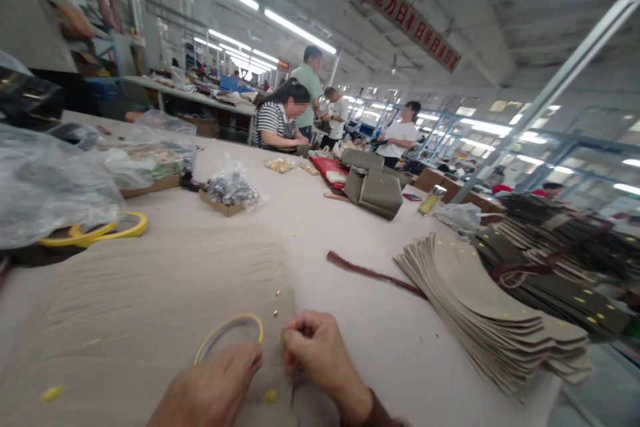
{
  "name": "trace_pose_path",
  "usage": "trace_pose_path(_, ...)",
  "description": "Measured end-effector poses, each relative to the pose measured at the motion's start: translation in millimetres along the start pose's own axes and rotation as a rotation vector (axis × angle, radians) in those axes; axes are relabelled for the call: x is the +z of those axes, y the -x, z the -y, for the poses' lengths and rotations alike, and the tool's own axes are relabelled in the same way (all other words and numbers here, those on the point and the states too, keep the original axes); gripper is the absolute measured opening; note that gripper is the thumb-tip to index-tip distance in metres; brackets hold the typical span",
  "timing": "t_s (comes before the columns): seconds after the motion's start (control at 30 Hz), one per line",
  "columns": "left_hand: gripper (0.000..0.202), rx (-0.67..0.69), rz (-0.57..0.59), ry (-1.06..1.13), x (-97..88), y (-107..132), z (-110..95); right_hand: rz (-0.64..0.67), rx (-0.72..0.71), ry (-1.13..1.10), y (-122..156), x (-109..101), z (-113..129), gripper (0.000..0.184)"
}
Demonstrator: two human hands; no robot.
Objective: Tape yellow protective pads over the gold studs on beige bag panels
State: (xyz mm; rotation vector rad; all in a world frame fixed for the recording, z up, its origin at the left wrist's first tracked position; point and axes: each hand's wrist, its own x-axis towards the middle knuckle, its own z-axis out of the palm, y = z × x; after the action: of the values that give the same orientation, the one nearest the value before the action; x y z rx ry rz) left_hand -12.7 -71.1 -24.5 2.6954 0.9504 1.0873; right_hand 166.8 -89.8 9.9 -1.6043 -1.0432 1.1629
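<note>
My left hand lies at the bottom edge on a stack of beige leather panels, its fingers curled beside a thin yellow ring of tape. My right hand is closed in a pinch at the panel's right edge, on something too small to name. Two small metal studs sit on the panel just above it. A small yellow dot lies between my hands.
A fanned stack of beige cut pieces and darker ones lies to the right. A dark red strap, yellow tape rolls, plastic bags, a box of hardware and grey bags are on the table. Several people work behind.
</note>
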Motion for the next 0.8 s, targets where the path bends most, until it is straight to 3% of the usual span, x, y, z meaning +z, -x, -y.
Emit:
trace_pose_path(0.1,0.024,-0.066,0.319,-0.128,-19.3,-14.6,-8.5,0.005,-0.046,0.083,-2.1,-19.2,-8.9,0.015)
trace_pose_path(0.23,0.019,-0.138,0.489,-0.128,-25.3,-24.1,-11.7,0.055,-0.004,0.114,-2.9,-26.0,-18.7,0.019)
trace_pose_path(0.43,0.016,-0.116,0.615,0.014,-24.4,-16.3,-12.0,0.184,0.082,0.159,7.5,-30.9,-13.0,0.017)
trace_pose_path(0.57,0.015,-0.075,0.611,0.013,-27.6,-18.6,-11.7,0.283,0.128,0.226,22.0,-30.7,-12.0,0.015)
trace_pose_path(0.63,0.014,-0.067,0.600,0.002,-28.6,-20.4,-11.6,0.288,0.078,0.297,28.0,-28.2,-12.6,0.014)
trace_pose_path(0.8,0.012,-0.070,0.591,0.008,-29.4,-20.0,-12.2,0.229,-0.205,0.567,33.1,-19.1,-14.3,0.016)
